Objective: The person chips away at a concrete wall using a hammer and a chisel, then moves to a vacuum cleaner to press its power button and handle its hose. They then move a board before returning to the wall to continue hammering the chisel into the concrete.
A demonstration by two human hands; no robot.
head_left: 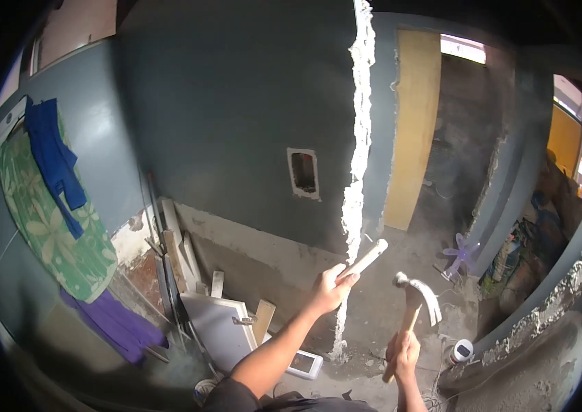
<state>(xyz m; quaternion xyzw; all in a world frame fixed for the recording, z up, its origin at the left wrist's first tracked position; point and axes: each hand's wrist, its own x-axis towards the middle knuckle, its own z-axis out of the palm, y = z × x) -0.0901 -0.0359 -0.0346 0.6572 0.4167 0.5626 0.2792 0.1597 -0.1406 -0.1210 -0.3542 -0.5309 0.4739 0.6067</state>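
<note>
My left hand [332,292] is closed around a pale stick-like tool [366,257] with a rounded end pointing up and right. Its other end is hidden by my fingers, beside the rough white strip of chipped plaster [358,144] that runs down the wall's edge. Lower right, my right hand [404,349] grips a claw hammer [411,317] by its wooden handle. The hammer head is up, with the curved claw to the right, apart from the left-hand tool.
A rectangular cutout [303,174] opens in the dark wall. Boards and a white panel [215,329] lean at left, near hanging cloths [57,213]. A purple fan [461,254] and a white container [462,351] stand on the dusty floor at right.
</note>
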